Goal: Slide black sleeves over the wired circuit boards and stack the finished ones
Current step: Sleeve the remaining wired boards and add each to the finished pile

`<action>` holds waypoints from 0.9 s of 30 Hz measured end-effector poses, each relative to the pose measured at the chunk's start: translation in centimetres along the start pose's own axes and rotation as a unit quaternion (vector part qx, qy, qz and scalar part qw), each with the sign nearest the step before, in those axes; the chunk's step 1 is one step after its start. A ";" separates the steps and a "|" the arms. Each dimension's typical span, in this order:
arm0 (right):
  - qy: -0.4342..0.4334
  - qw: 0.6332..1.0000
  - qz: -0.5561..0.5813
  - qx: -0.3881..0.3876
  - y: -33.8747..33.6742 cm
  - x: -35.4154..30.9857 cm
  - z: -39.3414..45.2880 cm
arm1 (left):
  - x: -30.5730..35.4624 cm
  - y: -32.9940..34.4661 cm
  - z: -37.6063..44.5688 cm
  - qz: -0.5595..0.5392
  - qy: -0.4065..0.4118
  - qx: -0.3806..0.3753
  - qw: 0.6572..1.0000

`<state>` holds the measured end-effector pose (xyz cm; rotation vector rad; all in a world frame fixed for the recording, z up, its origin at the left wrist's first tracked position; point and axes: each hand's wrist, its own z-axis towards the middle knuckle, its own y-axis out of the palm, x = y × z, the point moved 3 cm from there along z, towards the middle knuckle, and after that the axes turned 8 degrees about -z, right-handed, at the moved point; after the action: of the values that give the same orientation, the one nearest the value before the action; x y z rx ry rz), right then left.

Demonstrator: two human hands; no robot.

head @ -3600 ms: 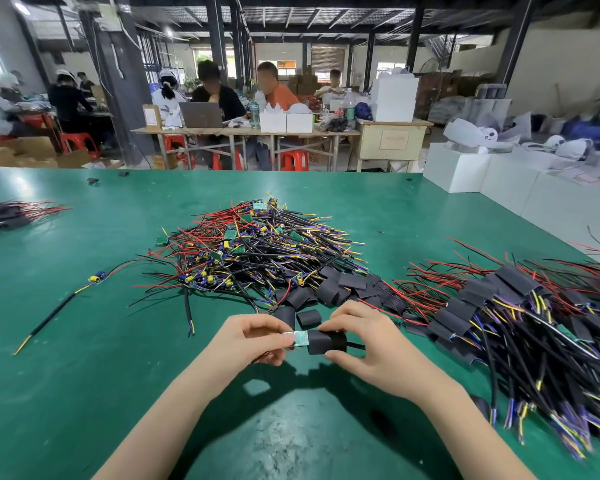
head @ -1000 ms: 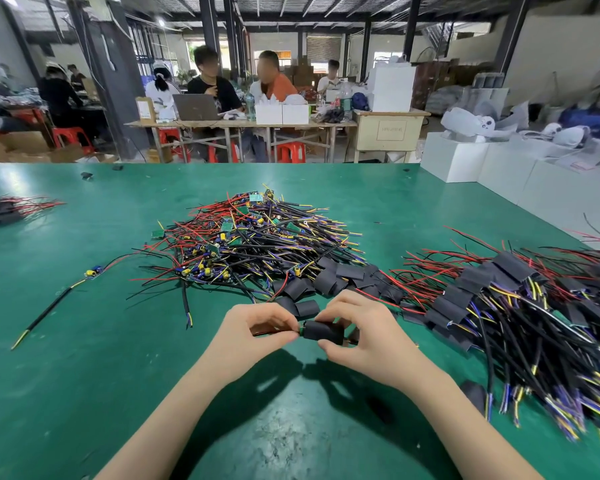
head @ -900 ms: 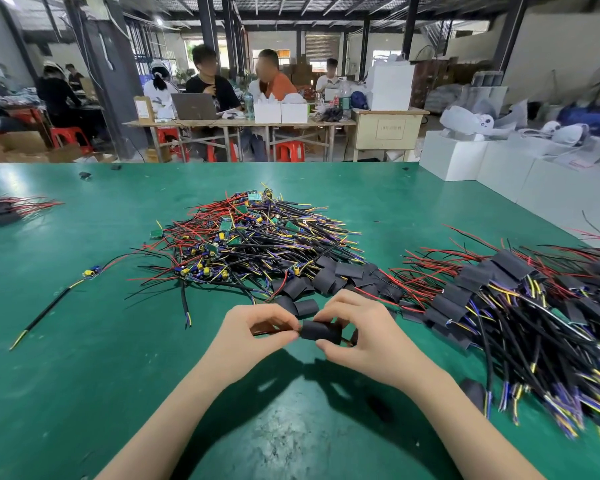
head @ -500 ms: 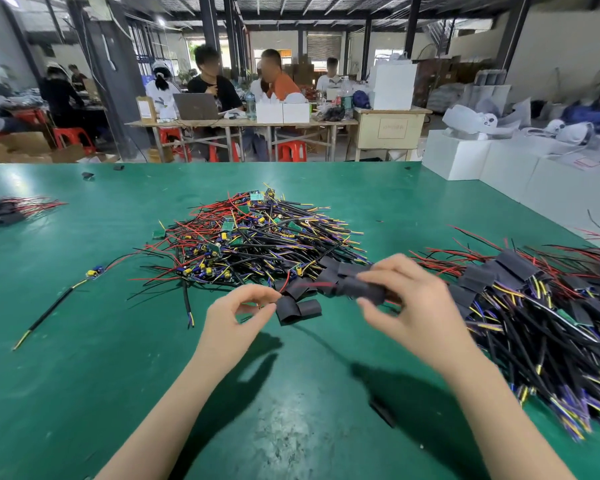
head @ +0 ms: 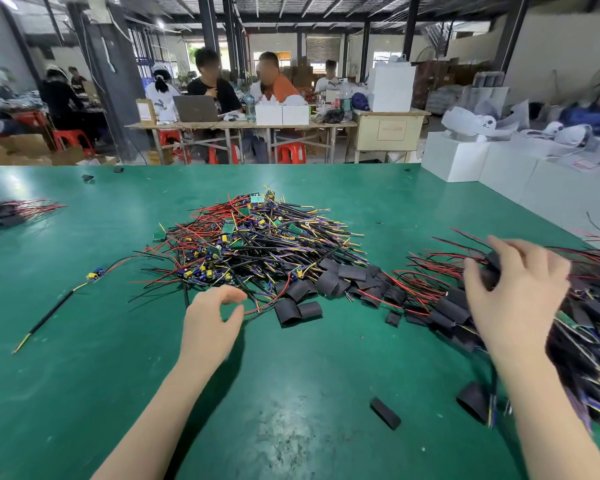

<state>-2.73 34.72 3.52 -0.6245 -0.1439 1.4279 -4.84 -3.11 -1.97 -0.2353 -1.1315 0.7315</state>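
A tangled pile of bare wired circuit boards (head: pixel 253 244) lies mid-table. Loose black sleeves (head: pixel 298 310) spread along its near right edge. A heap of finished sleeved boards (head: pixel 589 323) covers the right side of the table. My right hand (head: pixel 513 296) hovers over that heap and grips a sleeved board (head: pixel 492 271) between thumb and fingers. My left hand (head: pixel 212 317) hangs just in front of the bare pile, fingers loosely curled, holding nothing.
The green table (head: pixel 84 358) carries a single wired board (head: pixel 94 274) at the left and a small bundle (head: pixel 4 213) at the far left edge. Two stray sleeves (head: pixel 385 413) lie near me. White boxes (head: pixel 465 161) stand at the back right. People sit at a far table.
My right hand has carried the sleeved board from the middle over to the heap on the right. My left hand has let go and drifted toward the bare pile.
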 end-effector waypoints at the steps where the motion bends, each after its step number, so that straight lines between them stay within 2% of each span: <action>1: -0.027 0.999 0.022 -0.001 0.0 -1.3 -0.2 | -0.4 -0.2 0.2 0.033 -0.011 0.006 0.999; 2: -0.055 0.997 0.046 -0.021 0.1 -2.7 -0.6 | -0.9 -0.5 0.3 0.068 -0.027 0.010 0.997; 4: -0.125 0.981 0.098 -0.109 0.8 -5.5 -2.2 | -2.0 -1.0 0.6 0.124 -0.074 0.012 0.989; 8: -0.327 0.881 0.118 -0.322 3.2 -10.3 -7.3 | -3.2 -1.8 0.9 0.151 -0.138 -0.006 0.979; 11: -0.368 0.835 0.088 -0.399 5.2 -11.4 -9.2 | -3.4 -2.0 1.1 0.139 -0.153 0.004 0.978; 13: -0.363 0.830 0.091 -0.413 5.8 -11.4 -9.4 | -3.6 -2.2 1.3 0.151 -0.165 0.012 0.975; 19: -0.364 0.842 0.121 -0.379 5.7 -11.1 -8.9 | -3.8 -3.0 1.8 0.135 -0.179 0.006 0.975; 22: -0.362 0.825 0.139 -0.410 5.8 -11.8 -9.4 | -3.0 -2.4 1.7 0.101 -0.182 -0.037 0.977; 24: -0.361 0.813 0.135 -0.437 5.9 -12.0 -9.7 | -2.4 -1.8 1.4 0.068 -0.147 -0.077 0.984; 27: -0.368 0.819 0.128 -0.422 5.9 -11.8 -9.6 | -1.6 -1.3 1.5 0.062 -0.043 -0.057 0.995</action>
<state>-5.45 20.54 -4.11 -0.7777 -1.4197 1.7920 -5.99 -5.39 -1.85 -0.3768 -1.2516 0.7935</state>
